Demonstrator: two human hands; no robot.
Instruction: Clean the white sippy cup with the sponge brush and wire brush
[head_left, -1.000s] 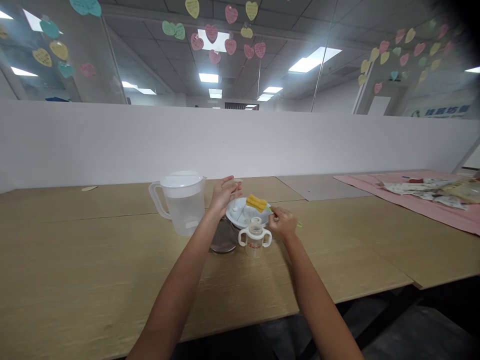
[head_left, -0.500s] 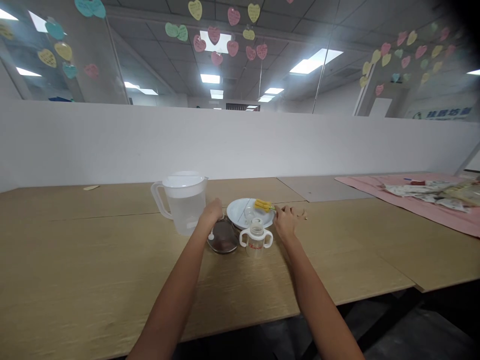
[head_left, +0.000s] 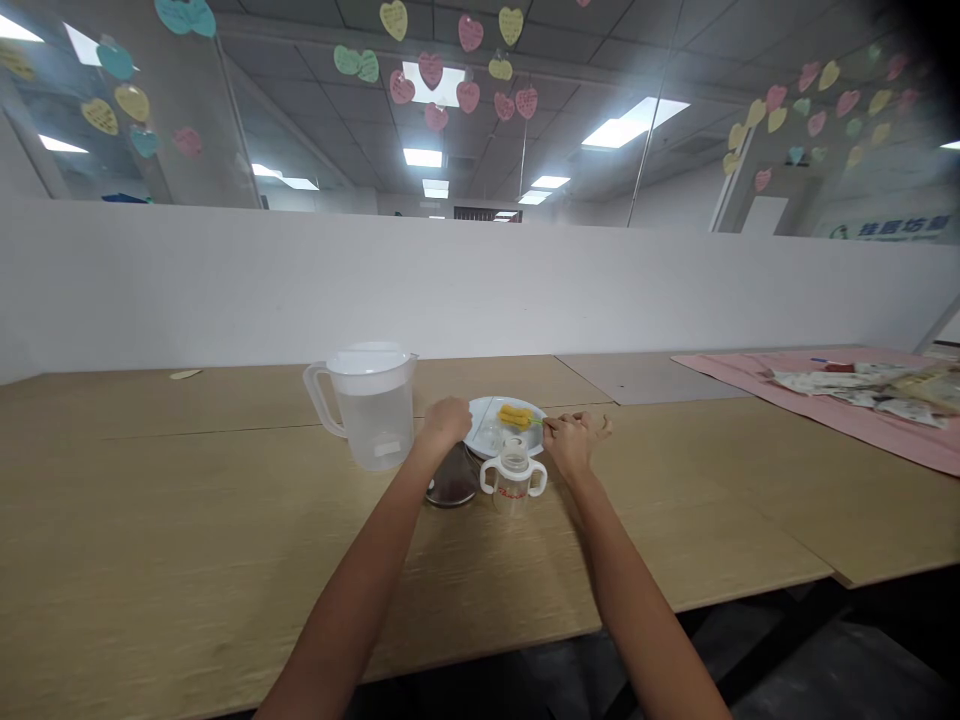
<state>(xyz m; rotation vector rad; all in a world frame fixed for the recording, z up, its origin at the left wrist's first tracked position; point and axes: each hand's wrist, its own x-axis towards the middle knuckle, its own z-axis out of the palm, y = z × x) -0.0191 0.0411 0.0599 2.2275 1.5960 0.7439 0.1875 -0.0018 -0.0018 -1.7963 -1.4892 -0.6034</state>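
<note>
My right hand (head_left: 568, 443) is closed round the handle of a bottle brush (head_left: 516, 415), whose yellow head lies over a white plate (head_left: 541, 447). At the plate's left rim is my left hand (head_left: 448, 420), its fingers curled; what they hold, if anything, is hidden. Something clear, hard to make out, sits in the plate. In front of the plate stands a clear baby bottle (head_left: 512, 492) upright, with two white handles, red print and an open mouth. A dark, round, shallow dish (head_left: 454, 482) lies below my left hand, partly covered by it.
A clear plastic pitcher (head_left: 373, 410) with a white lid stands left of my left hand. A pink cloth (head_left: 739, 385) with packets lies at the far right. A low white wall (head_left: 480, 290) runs behind the table, and a small flat piece (head_left: 186, 374) lies back left.
My left hand has moved right, from above the dark dish to the plate's left rim. The brush's yellow head has shifted left and slightly down over the plate.
</note>
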